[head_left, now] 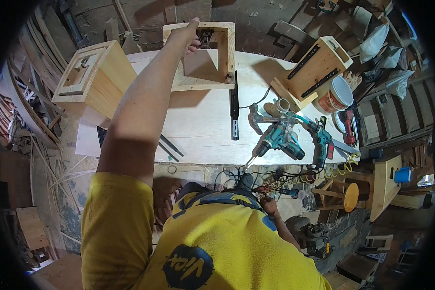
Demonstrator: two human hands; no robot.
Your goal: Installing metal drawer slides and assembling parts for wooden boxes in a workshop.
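Note:
My left hand [188,39] reaches across the white work table [203,135] and is closed on the far rim of an open wooden box [225,53], thumb over the edge and fingers inside. Some dark metal hardware shows behind that hand, its shape unclear. Just below the box lies a black drawer slide [234,113]. Down by my right hip is my right hand [269,206], its fingers too small and dark to read. To the left of my forearm stands a second pale wooden box [103,79].
Right of the slide lie a hammer [254,120], a teal cordless drill [278,140] and another teal power tool [320,140]. Behind them, a wooden piece with black slides [319,67] leans near a white bucket [336,94]. Cables [227,176] hang along the near table edge.

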